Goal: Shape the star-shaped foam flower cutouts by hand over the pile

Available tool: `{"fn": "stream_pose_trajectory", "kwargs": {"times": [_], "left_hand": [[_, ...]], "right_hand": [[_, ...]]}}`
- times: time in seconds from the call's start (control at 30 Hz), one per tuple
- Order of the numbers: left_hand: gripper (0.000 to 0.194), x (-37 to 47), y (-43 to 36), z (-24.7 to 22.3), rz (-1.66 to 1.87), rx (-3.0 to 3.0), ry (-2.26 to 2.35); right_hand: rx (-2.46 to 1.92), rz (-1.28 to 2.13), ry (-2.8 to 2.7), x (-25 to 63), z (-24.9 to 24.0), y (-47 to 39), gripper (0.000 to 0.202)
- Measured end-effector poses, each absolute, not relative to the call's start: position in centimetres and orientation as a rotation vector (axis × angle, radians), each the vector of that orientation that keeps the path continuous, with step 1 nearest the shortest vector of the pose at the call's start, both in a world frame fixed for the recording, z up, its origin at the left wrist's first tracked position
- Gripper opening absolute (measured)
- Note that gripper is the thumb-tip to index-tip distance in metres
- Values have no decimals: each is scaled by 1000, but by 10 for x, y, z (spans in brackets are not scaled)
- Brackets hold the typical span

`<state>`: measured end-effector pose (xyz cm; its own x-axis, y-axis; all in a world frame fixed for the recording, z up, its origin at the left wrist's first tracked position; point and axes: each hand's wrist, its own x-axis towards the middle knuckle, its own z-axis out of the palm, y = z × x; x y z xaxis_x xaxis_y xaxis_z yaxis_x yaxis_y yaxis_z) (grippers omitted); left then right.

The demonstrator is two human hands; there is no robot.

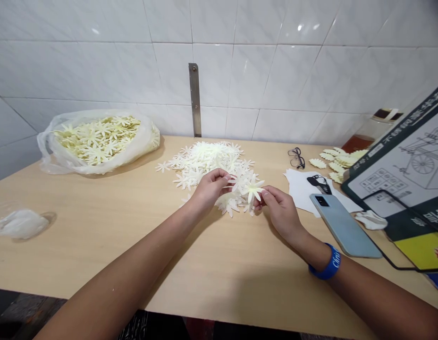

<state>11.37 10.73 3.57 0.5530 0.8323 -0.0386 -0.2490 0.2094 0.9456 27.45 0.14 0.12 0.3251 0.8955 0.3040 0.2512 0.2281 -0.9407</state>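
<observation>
- Pinching pale-yellow, long-petalled flower cutout point(253, 190) with right hand point(281, 212)
- Pinching whitish flower cutouts point(239, 183) with left hand point(210, 190)
- Reaching across light-wood desk point(98, 245), near loose white petalled heap point(212, 158)

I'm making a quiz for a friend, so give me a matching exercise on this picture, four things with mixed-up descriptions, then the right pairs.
1. Right hand
2. Plastic bag
3. Phone
4. Wristband

A. Lying camera side up
B. Bright blue with white lettering
C. Holding a flower
D. Filled with pale flowers

Pairs: 1-C, 2-D, 3-A, 4-B
</observation>
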Motion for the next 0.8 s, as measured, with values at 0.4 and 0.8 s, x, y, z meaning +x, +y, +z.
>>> {"fn": "stream_pose_trajectory", "kwargs": {"times": [0.4,0.8], "left_hand": [[16,110,120,26,710,1046,663],[16,117,105,31,619,1219,745]], "right_hand": [[-1123,596,-890,280,0,5,22],[-1098,768,-969,277,-1,7,24]]}}
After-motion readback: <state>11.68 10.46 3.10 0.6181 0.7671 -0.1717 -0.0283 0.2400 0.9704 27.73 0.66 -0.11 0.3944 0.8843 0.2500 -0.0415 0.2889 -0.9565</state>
